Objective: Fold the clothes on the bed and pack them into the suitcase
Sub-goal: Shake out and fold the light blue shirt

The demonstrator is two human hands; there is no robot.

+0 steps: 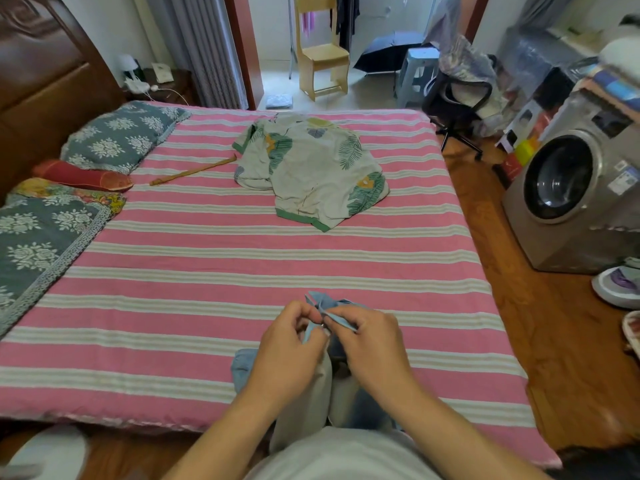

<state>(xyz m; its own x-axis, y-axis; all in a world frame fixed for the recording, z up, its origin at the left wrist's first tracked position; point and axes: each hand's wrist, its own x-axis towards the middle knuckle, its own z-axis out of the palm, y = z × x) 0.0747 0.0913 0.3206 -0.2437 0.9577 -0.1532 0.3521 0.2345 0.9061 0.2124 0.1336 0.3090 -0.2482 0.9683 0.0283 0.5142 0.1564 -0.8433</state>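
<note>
Both hands (332, 341) pinching blue garment (322, 308)

wooden floor (540, 306), grey curtain (204, 46), pale wooden chair (322, 53) in the doorway, washing machine (568, 188) at right.

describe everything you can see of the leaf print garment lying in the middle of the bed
The leaf print garment is a cream, soft-looking cloth with green fern and leaf shapes and a few yellow patches, edged in a green band at the hems. It lies unfolded and rumpled, bunched into a loose heap rather than spread flat, on the far half of the pink striped bed cover. It rests only on the cover; neither hand touches it. A thin brown strap lies just to its left, its end close to the garment's edge.
</note>
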